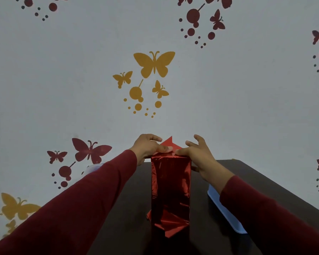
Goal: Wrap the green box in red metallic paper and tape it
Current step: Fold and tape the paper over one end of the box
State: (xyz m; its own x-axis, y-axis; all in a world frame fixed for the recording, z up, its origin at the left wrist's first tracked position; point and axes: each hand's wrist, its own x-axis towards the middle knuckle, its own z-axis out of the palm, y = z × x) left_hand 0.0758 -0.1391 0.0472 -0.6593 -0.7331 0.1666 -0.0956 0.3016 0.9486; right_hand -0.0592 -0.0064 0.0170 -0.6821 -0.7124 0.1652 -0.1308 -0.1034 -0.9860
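A tall box covered in red metallic paper stands upright on the dark table; none of its green shows. Loose paper folds spread out at its base toward me, and a red triangular flap sticks up behind its top. My left hand rests at the top left edge, thumb pressing the paper down. My right hand presses on the top right edge with its thumb tip, fingers spread above. The two thumbs nearly meet on the top face. No tape is in view.
A light blue tray lies on the table right of the box, partly under my right sleeve. A whitish translucent object peeks out behind my left forearm. The wall behind carries butterfly decorations.
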